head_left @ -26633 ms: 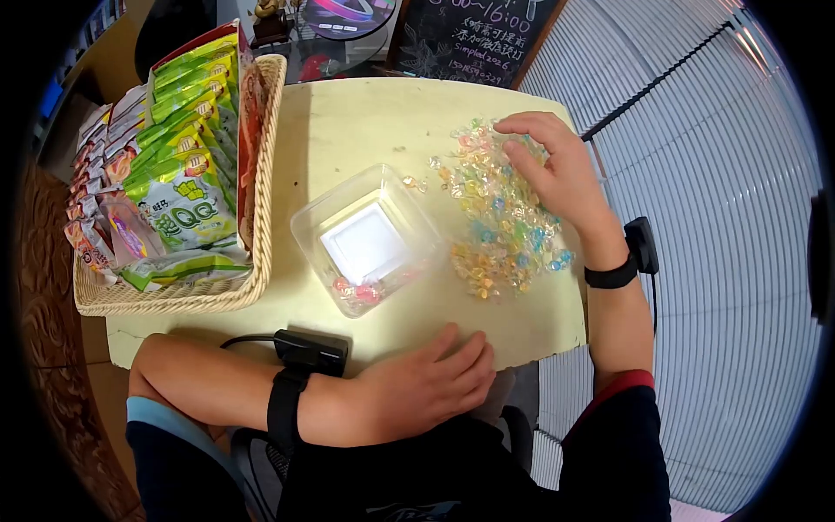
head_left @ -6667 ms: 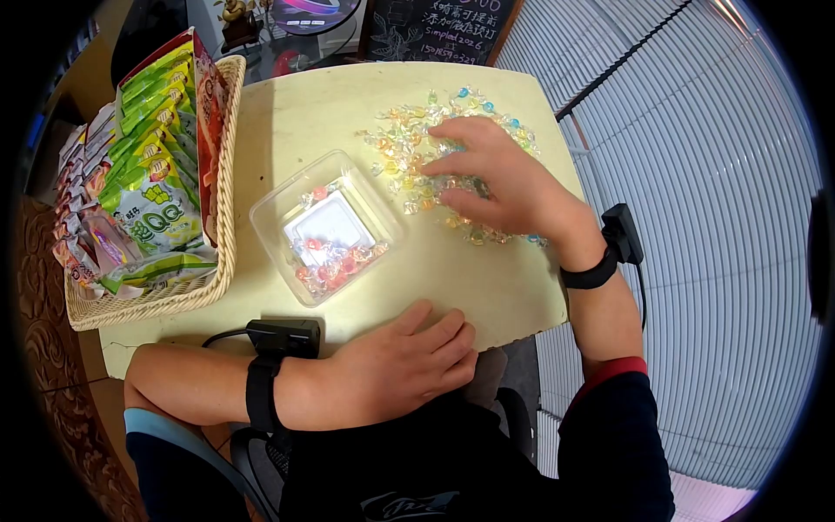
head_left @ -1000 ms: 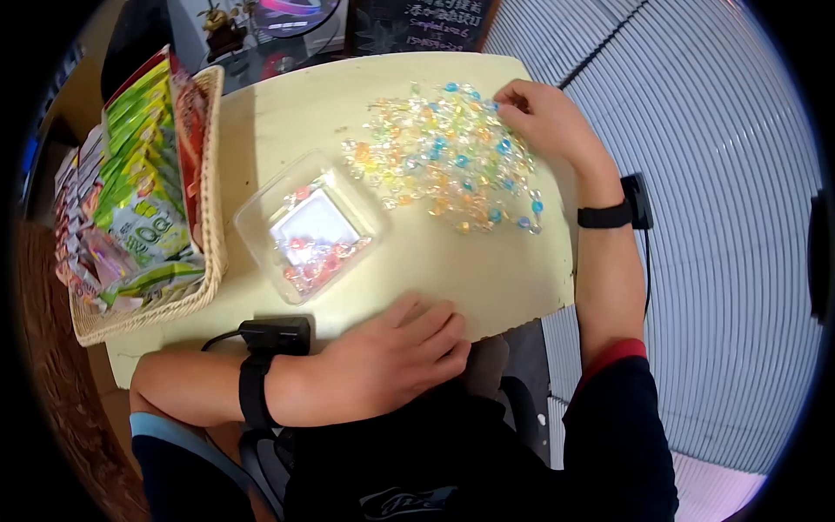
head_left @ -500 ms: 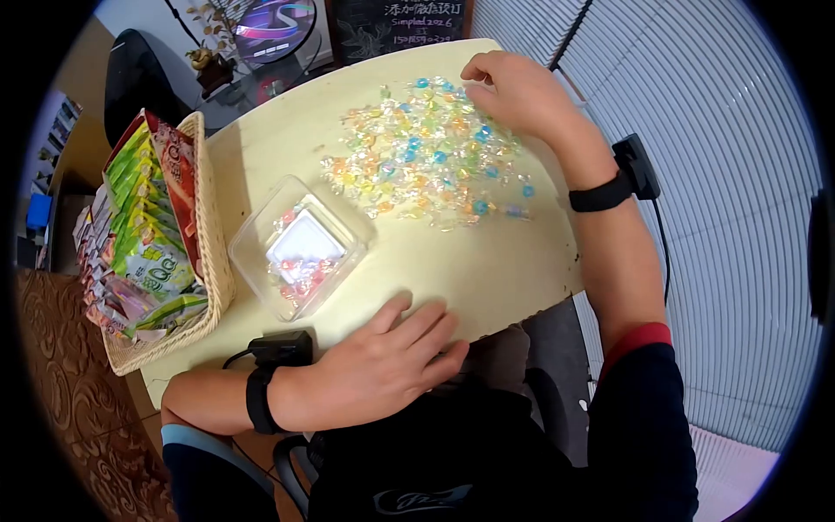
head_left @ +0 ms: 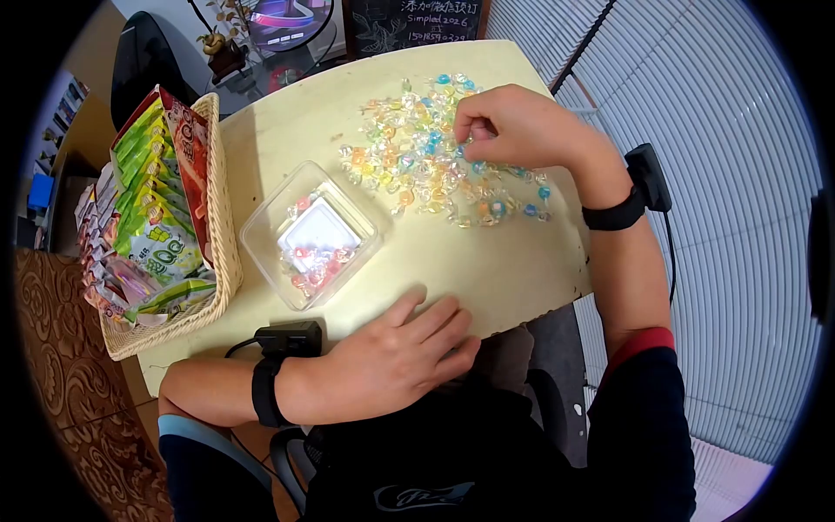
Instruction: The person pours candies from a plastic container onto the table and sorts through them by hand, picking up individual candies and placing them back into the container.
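Many small translucent beads [head_left: 400, 161] in yellow, orange, green, blue and clear lie spread over the far half of the cream table. Above their right side is my right hand [head_left: 522, 126], thumb and forefinger curled together in a pinch; whatever may be between the tips is too small to make out. My left hand [head_left: 396, 361] rests at the near table edge, palm down with fingers stretched apart, holding nothing. Left of centre stands an open clear plastic box [head_left: 261, 248], with pink and clear beads [head_left: 317, 271] and a bright white square at its bottom.
A wicker basket [head_left: 228, 235] packed with snack packets [head_left: 161, 235] stands at the table's left. Both wrists wear black straps with small devices and cables. White slatted blinds [head_left: 731, 174] flank the right side. A chalkboard [head_left: 417, 26] and a glass side table [head_left: 291, 61] are beyond.
My right hand has come down and nearer from the far edge of the beads, its fingers now curled together. My left hand stays at the table edge. The view has shifted slightly.
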`<state>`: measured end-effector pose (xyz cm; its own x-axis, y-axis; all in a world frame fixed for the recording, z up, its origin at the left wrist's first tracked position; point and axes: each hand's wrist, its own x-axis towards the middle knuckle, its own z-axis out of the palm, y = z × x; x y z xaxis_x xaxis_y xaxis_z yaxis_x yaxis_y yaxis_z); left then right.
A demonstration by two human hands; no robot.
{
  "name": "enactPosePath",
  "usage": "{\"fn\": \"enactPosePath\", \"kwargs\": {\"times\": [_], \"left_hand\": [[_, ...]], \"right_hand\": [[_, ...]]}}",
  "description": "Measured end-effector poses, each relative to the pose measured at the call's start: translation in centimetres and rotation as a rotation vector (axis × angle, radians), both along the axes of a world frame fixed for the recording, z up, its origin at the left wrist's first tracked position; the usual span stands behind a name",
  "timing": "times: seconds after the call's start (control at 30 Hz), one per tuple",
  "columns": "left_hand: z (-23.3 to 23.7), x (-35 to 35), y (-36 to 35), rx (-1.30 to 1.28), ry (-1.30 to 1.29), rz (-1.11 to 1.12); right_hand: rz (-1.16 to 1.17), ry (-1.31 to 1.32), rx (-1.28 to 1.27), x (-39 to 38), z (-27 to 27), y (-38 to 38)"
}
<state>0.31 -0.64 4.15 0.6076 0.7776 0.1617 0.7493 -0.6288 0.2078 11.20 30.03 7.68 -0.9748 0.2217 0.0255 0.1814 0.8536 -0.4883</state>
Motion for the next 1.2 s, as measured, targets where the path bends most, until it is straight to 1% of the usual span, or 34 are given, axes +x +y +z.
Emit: {"fn": "enactPosePath", "kwargs": {"times": [0.07, 0.3, 0.47, 0.53, 0.6, 0.63, 0.67, 0.73, 0.8, 0.87, 0.97, 1.0, 1.07, 1.1, 1.17, 1.2], "left_hand": [[-0.1, 0.0, 0.1, -0.005, -0.004, -0.003], [0.0, -0.1, 0.1, -0.012, 0.019, -0.016], [0.1, 0.0, 0.1, -0.018, 0.024, -0.01], [0.2, -0.2, -0.2, -0.012, 0.039, 0.009], [0.0, 0.0, -0.1, -0.003, 0.041, 0.008], [-0.1, -0.1, -0.2, 0.015, 0.041, 0.015], [-0.2, 0.0, -0.1, 0.04, 0.031, 0.007], [-0.3, 0.1, -0.1, 0.044, 0.031, 0.014], [-0.4, 0.1, -0.1, 0.053, 0.027, 0.016], [-0.6, 0.1, -0.2, 0.071, -0.004, 0.022], [-0.3, 0.0, -0.1, 0.047, 0.0, 0.012], [-0.3, 0.0, -0.1, 0.051, -0.002, 0.013], [-0.3, -0.1, -0.2, 0.07, -0.02, 0.016], [-0.4, -0.1, -0.2, 0.077, -0.022, 0.022], [-0.5, -0.2, -0.2, 0.083, -0.024, 0.01], [-0.5, -0.1, -0.3, 0.087, -0.028, 0.01]], "right_hand": [[-0.074, -0.024, 0.015, 0.3, 0.3, 0.5], [-0.137, -0.028, 0.065, 1.0, 0.2, 1.9], [-0.132, 0.004, 0.106, 0.9, 0.5, 1.3], [-0.097, 0.042, 0.12, -0.6, 0.1, 0.4], [0.133, 0.344, 0.202, -1.1, -1.2, -0.7], [0.206, 0.402, 0.22, -1.7, -2.4, -2.6], [0.207, 0.403, 0.22, -2.0, -2.9, -2.9], [0.249, 0.4, 0.301, -2.7, -3.5, -3.3], [0.258, 0.39, 0.293, -3.0, -3.6, -3.4], [0.242, 0.535, 0.306, -3.5, -4.1, -4.3], [0.294, 0.482, 0.314, -3.7, -5.1, -4.4], [0.296, 0.48, 0.317, -3.4, -4.6, -4.0], [0.185, 0.413, 0.223, -2.6, -2.7, -2.2], [0.193, 0.411, 0.229, -2.1, -2.4, -1.1], [-0.064, 0.276, 0.273, -1.0, -2.0, 0.8], [-0.063, 0.272, 0.277, -0.7, -1.8, 1.6]]}}
